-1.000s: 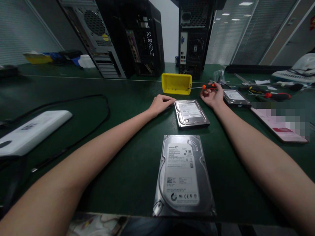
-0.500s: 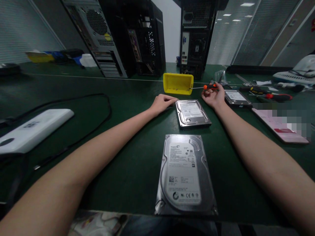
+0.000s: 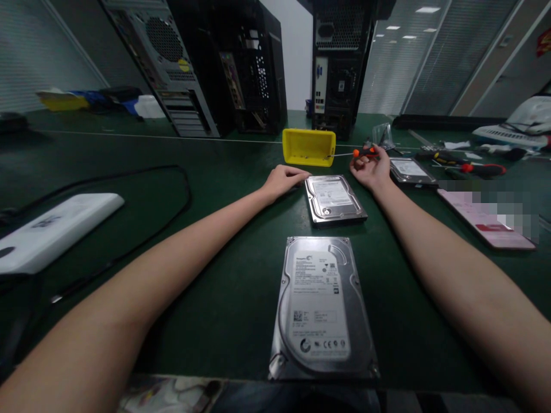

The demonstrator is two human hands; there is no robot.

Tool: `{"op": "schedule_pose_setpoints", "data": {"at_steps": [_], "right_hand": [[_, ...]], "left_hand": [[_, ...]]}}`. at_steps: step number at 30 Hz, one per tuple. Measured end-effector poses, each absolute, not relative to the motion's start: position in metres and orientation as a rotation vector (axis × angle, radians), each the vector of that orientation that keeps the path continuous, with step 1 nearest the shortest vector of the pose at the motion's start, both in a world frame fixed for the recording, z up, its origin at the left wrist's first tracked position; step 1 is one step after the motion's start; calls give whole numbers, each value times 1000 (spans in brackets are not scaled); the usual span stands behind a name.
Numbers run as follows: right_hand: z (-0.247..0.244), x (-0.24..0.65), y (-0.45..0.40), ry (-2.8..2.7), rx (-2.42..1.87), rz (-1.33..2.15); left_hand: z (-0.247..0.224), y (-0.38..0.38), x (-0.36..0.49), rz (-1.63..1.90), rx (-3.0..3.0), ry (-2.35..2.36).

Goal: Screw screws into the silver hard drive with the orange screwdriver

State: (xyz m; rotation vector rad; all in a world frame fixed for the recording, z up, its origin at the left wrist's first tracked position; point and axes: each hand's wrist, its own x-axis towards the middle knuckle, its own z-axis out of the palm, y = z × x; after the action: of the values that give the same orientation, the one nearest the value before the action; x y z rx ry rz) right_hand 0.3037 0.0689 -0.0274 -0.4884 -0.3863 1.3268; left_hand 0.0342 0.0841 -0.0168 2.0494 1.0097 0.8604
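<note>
The screwdriver (image 3: 358, 153) is being held by the right hand (image 3: 372, 170), its handle being gripped in curled fingers and its shaft being pointed at the right end of the yellow box (image 3: 307, 143); the hold is probably being angled so that the box's inside can be reached. Whether the box is being touched by the tip cannot be told. The box's open side is being turned toward the person, seemingly so that the small bits inside can be seen. Just nearer, the middle drive (image 3: 333, 196) is being borne flat and label-up by the worktop (image 3: 228, 298). Its far left corner is being met by the drawn-together fingers of the left hand (image 3: 280, 182), perhaps for steadying; whether anything is being pinched there cannot be told. The near drive (image 3: 322, 304) is being presented label-up close to the worktop's edge, likely for easy reading.

As for counts, one screwdriver is being gripped and one yellow box is being faced, its bits being too small for counting. Three drives are being shown, the right drive (image 3: 411, 171) being partly hidden by the right wrist. Farther right, one pink slab (image 3: 473, 213) and one red-handled tool (image 3: 484, 170) are being displayed; at the left, one white block (image 3: 64, 229). At the back, three cases (image 3: 338, 63) are being stood upright.
</note>
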Motion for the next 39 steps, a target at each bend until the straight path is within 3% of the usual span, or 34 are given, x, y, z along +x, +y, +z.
{"op": "schedule_pose_setpoints", "data": {"at_steps": [21, 39], "right_hand": [[-27, 305, 69, -383, -501, 1331], [-29, 306, 71, -383, -500, 1333]], "left_hand": [[-26, 96, 32, 875, 1970, 853], [-23, 93, 33, 905, 2074, 987]]}}
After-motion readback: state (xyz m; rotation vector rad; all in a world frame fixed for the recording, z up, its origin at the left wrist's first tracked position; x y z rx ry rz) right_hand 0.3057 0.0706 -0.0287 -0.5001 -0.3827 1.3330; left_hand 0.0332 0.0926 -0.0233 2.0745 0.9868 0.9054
